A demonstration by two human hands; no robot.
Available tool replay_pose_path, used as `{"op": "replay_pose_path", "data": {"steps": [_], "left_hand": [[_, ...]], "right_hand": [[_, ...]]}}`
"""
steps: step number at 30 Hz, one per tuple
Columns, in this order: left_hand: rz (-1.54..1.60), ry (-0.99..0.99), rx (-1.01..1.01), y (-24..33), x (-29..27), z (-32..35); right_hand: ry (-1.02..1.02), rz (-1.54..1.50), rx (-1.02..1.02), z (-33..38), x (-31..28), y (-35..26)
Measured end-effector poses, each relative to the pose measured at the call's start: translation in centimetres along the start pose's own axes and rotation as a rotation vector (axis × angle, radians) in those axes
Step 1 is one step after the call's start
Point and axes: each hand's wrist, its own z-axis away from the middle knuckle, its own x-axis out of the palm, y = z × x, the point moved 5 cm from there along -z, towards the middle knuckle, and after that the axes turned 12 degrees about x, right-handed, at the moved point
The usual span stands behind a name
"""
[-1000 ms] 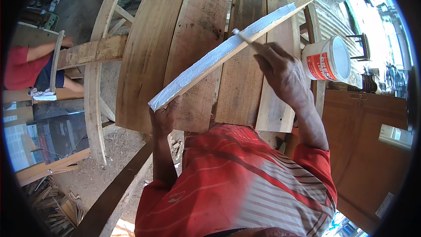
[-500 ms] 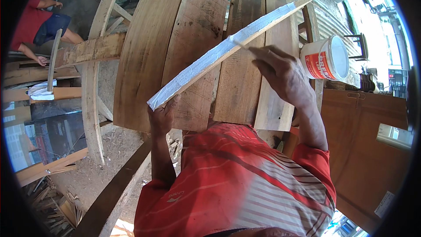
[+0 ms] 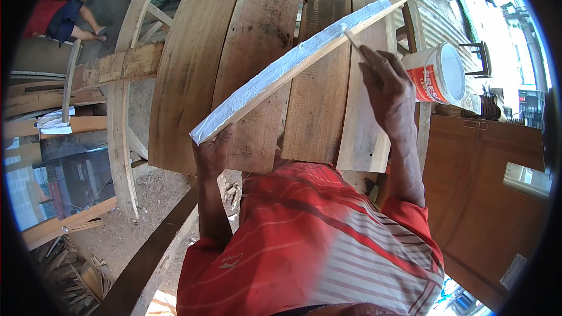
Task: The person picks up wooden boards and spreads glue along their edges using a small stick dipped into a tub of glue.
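Observation:
A long wooden strip [image 3: 291, 73] slants from lower left to upper right above the bench planks. White paste coats most of its upper face, while the far right end is bare wood. My left hand [image 3: 211, 151] is closed around the strip's lower left end, its fingers partly hidden beneath. In my right hand [image 3: 387, 85] a thin light-coloured stick [image 3: 352, 39] is pinched, its tip at the paste on the upper half of the strip. A white and red plastic bucket [image 3: 426, 76] stands just right of that hand.
Several wide planks [image 3: 196, 70] form the work surface under the strip. A wooden frame [image 3: 122, 123] stands to the left. On the right is a brown panel [image 3: 480, 181]. Another person [image 3: 61, 14] sits at the far left. Wood scraps [image 3: 73, 275] lie at lower left.
My right hand and the stick have moved up and right along the strip. The strip's near end shifted slightly left and down. At far left, the other person has changed posture.

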Motion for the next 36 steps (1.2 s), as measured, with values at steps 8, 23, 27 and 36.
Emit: {"op": "replay_pose_path", "data": {"steps": [8, 23, 27, 36], "left_hand": [[0.012, 0.006, -0.001, 0.0, 0.1, -0.1], [0.012, 0.016, -0.017, 0.2, 0.1, 0.1], [-0.02, 0.001, 0.011, 0.8, 0.1, -0.3], [-0.045, -0.03, 0.007, 1.7, 0.1, -0.5]], "right_hand": [[-0.085, -0.055, -0.044, 0.3, -0.1, -0.3], [-0.082, -0.191, 0.047, -0.3, 0.4, 0.8], [0.161, -0.421, 0.274, -0.1, 4.5, 6.4], [0.207, -0.513, 0.159, 1.8, 12.0, 3.6]]}}
